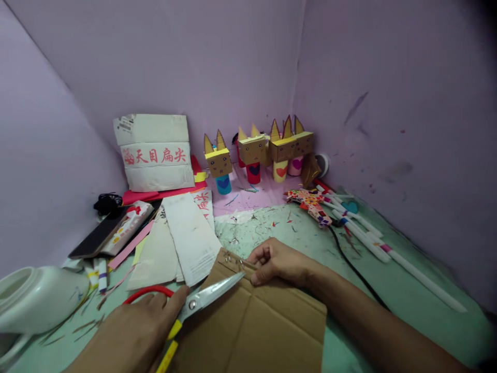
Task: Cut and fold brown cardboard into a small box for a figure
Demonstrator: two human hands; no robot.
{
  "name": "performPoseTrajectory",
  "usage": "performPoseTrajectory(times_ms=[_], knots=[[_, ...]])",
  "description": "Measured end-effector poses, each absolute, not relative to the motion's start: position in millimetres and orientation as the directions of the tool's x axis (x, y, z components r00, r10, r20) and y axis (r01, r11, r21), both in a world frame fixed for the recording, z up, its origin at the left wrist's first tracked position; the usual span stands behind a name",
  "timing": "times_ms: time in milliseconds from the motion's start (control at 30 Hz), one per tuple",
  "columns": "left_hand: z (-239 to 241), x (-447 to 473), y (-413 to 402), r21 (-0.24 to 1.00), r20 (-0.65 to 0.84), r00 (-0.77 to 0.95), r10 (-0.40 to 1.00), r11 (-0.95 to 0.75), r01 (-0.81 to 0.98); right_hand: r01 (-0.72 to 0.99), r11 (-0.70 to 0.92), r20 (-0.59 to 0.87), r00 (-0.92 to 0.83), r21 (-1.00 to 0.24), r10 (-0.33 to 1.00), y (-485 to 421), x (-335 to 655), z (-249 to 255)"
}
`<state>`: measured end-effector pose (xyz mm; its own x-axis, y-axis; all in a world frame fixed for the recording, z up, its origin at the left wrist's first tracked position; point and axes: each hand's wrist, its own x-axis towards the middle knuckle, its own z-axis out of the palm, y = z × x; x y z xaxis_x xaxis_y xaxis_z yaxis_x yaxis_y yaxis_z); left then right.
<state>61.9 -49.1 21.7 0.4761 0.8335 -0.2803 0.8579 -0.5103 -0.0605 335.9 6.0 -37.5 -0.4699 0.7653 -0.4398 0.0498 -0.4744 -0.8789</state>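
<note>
My left hand grips a pair of scissors with red and yellow handles. Its silver blades point right, over the far edge of a brown cardboard sheet. That sheet lies flat on the green table in front of me. My right hand is curled, its fingers pressing on the far edge of the cardboard near some metal staples. The blade tip lies just left of my right hand.
Several cardboard cat figures stand at the back corner. A white printed box leans on the left wall. Paper sheets, a white jug, glue sticks and a black cable surround the work spot.
</note>
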Motion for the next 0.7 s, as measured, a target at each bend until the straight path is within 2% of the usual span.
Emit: performPoseTrajectory(times_ms=[100, 167, 433, 600, 700], knots=[[23, 75, -50, -0.201, -0.389, 0.388, 0.836, -0.487, 0.850, 0.058, -0.461, -0.436, -0.444, -0.886, 0.783, 6, 334, -37], [24, 82, -48, -0.241, -0.406, 0.349, 0.845, -0.467, 0.851, 0.071, -0.455, -0.437, -0.437, -0.888, 0.786, 6, 334, -37], [30, 89, -43, -0.303, -0.461, 0.289, 0.839, -0.455, 0.837, 0.062, -0.469, -0.446, -0.440, -0.881, 0.780, 6, 334, -39], [35, 88, -41, -0.311, -0.450, 0.319, 0.834, -0.481, 0.820, 0.071, -0.462, -0.441, -0.454, -0.884, 0.774, 5, 334, -37], [41, 84, -33, -0.300, -0.416, 0.407, 0.813, -0.546, 0.782, 0.066, -0.462, -0.433, -0.483, -0.885, 0.761, 4, 335, -37]])
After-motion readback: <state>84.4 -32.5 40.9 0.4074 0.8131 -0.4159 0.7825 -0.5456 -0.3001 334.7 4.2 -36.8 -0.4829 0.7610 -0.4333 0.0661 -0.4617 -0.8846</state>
